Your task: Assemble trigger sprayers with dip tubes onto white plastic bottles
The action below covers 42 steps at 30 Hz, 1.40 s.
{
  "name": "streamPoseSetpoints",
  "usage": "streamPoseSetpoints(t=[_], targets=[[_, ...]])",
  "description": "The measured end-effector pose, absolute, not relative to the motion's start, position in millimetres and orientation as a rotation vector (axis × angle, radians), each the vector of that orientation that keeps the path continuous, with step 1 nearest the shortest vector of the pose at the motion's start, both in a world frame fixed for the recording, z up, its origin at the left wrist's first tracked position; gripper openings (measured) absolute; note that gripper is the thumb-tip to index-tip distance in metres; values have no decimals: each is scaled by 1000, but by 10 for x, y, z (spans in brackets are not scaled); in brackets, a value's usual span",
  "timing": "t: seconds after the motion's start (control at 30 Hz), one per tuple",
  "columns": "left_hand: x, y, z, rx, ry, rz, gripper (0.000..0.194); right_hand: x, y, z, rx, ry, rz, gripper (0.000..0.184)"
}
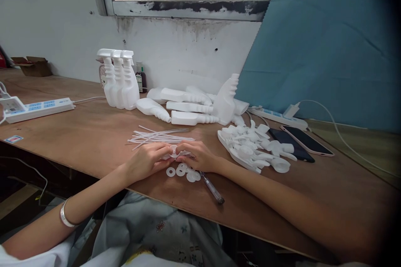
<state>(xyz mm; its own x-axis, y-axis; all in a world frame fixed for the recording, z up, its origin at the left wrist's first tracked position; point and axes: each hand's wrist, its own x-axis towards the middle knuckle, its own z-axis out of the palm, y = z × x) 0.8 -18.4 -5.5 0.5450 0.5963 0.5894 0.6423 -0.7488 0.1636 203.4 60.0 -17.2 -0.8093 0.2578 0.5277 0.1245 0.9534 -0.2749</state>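
Observation:
My left hand (147, 159) and my right hand (198, 155) meet near the front edge of the wooden table (78, 142), both pinching one small white plastic cap piece (173, 151) between their fingertips. Just in front of the hands lie several white ring washers (181, 172). A bundle of thin white dip tubes (158, 135) lies right behind the hands. A pile of white spray trigger heads (253, 148) sits to the right of my right hand. A pen (212, 188) lies under my right wrist.
Three upright white spray bottles (120, 79) stand at the back, with several headless bottles (188, 106) lying beside them. Two phones (300, 142), a power strip (37, 108), a second strip with charger (282, 116), a blue board (326, 46) and a cardboard box (33, 66) surround the area.

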Motion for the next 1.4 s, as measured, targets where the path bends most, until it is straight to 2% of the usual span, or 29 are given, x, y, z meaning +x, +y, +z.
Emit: streamPoseSetpoints(t=[0.2, 0.37, 0.53, 0.83, 1.03, 1.17, 1.3, 1.4], targets=[[29, -194, -74, -2646, -1104, -1030, 12, 2034, 584, -168, -232, -2479, 277, 11], [49, -219, -67, -2574, -1122, -1059, 13, 2031, 574, -195, -322, -2380, 325, 32], [62, -226, -94, -2549, -1196, -1022, 16, 2034, 589, -230, -363, -2371, 369, 37], [114, -198, -44, -2548, -1350, -920, 14, 2026, 574, -224, -451, -2367, 443, 34], [172, -152, 175, -2613, -1578, -727, 14, 2051, 590, -188, -504, -2384, 552, 34], [228, -50, 374, -2614, -1686, -503, 13, 2077, 585, -125, -517, -2236, 687, 19], [284, -29, 494, -2589, -1777, -300, 14, 2052, 647, -137, -814, -2035, 489, 9], [289, -115, 474, -2565, -1866, -441, 15, 2030, 731, -191, -1016, -2041, 297, 17]])
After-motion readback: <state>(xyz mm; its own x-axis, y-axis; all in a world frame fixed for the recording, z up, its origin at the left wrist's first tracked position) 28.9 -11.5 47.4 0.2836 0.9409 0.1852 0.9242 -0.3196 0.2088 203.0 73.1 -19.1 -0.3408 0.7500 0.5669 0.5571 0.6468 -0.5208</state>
